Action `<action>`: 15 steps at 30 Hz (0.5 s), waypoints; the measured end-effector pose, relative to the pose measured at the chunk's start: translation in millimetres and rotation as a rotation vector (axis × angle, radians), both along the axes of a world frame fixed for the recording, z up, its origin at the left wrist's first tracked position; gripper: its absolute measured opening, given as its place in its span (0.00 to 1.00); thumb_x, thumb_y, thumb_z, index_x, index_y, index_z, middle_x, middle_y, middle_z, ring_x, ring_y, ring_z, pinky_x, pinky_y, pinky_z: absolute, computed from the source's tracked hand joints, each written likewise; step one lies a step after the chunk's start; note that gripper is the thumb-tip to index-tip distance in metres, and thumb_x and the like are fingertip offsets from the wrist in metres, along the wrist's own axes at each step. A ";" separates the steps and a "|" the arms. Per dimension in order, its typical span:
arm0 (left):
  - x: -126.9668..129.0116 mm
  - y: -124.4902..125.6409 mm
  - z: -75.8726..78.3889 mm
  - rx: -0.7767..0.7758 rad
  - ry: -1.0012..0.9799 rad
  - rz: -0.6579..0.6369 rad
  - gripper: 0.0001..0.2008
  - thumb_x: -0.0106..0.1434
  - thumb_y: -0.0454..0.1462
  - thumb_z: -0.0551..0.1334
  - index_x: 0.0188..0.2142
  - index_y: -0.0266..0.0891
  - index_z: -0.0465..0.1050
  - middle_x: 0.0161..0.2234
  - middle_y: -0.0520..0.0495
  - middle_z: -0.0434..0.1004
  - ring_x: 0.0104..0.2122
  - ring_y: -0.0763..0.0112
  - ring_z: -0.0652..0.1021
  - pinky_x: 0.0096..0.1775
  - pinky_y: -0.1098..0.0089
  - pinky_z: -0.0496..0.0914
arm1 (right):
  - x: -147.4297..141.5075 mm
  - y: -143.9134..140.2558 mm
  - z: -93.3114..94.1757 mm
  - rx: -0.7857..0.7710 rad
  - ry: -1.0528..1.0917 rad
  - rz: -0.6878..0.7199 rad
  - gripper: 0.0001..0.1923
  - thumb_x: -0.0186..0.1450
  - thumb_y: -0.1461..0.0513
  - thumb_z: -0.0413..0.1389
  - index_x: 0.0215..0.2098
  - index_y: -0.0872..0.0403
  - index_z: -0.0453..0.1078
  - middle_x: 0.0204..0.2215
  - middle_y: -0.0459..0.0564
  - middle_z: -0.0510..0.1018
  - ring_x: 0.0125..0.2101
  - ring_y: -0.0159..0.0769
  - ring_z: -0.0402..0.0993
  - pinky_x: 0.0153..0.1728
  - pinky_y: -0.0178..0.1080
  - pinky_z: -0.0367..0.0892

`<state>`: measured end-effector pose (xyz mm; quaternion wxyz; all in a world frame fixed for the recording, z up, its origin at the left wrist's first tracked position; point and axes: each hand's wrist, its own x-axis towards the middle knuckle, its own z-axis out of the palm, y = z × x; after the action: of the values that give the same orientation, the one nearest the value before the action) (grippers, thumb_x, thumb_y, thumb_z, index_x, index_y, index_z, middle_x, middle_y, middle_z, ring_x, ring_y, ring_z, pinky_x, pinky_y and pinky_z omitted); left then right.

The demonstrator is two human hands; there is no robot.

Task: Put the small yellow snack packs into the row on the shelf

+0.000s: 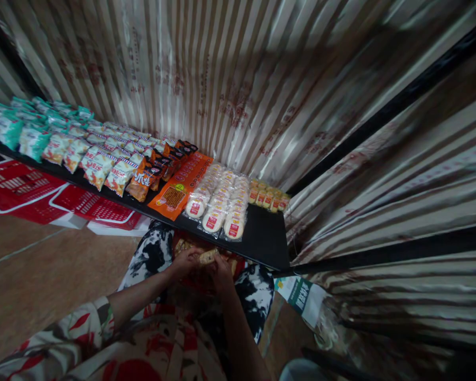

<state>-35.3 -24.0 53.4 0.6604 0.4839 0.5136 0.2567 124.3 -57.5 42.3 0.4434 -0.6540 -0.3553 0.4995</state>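
- Below the front edge of the black shelf (267, 241) sits a red container (206, 283) between your knees; it is mostly hidden by your hands, and what else it holds you cannot make out beyond some pale packets at its top.
- Your left hand (185, 262) has its grip curled round a small tan snack packet (207, 256), fingers closed on its left end, just under the shelf edge.
- Your right hand (221, 273) meets the same packet from the right side; its grip looks bent onto the packet, though the dim light keeps you from seeing how tightly.
- The packet lies level between both hands, above the red container and touching neither the shelf nor the floor (as far as the shadow allows).
- On the shelf above your hands lie clear bags of round white cakes (218, 203), in rows, just beside an orange flat pack (181, 186).
- Left of that run orange-and-white snack bags (103, 166), then teal bags (21, 129) at the far end.
- A small row of yellow jars (267, 197) stands at the back, right of the cakes.
- Red baskets (27, 191) lie on the floor under the shelf's left part.
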 end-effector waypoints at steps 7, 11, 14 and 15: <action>6.2 -0.8 22.1 0.014 -0.044 -0.034 0.21 0.50 0.33 0.59 0.46 0.32 0.71 0.22 0.56 0.67 0.22 0.77 0.66 0.27 0.75 0.60 | -8.0 1.5 18.9 -0.121 0.460 -0.325 0.20 0.48 0.53 0.62 0.35 0.52 0.67 0.33 0.49 0.78 0.34 0.39 0.76 0.35 0.39 0.72; 6.5 0.6 32.1 0.110 0.004 -0.062 0.20 0.50 0.34 0.59 0.45 0.34 0.73 0.24 0.55 0.69 0.24 0.75 0.68 0.29 0.75 0.62 | -4.8 -2.4 25.4 -0.102 0.485 -0.369 0.21 0.46 0.53 0.65 0.35 0.53 0.69 0.32 0.49 0.78 0.33 0.38 0.75 0.33 0.38 0.71; 6.0 1.9 39.0 0.218 0.020 -0.068 0.19 0.51 0.32 0.58 0.44 0.34 0.74 0.29 0.52 0.72 0.29 0.74 0.70 0.33 0.74 0.65 | -4.1 -6.6 28.8 -0.076 0.485 -0.401 0.21 0.46 0.52 0.66 0.34 0.52 0.70 0.32 0.49 0.78 0.33 0.37 0.75 0.33 0.38 0.71; 6.1 2.3 40.7 0.236 0.019 -0.074 0.19 0.51 0.32 0.58 0.44 0.34 0.74 0.31 0.51 0.73 0.29 0.74 0.70 0.34 0.74 0.66 | -3.7 -7.6 29.8 -0.075 0.491 -0.411 0.21 0.45 0.52 0.66 0.34 0.52 0.70 0.32 0.48 0.78 0.33 0.37 0.75 0.33 0.37 0.71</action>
<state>-29.2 -21.7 94.1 0.6031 0.5793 0.4679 0.2861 120.6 -65.1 72.1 0.5832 -0.5877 -0.0796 0.5550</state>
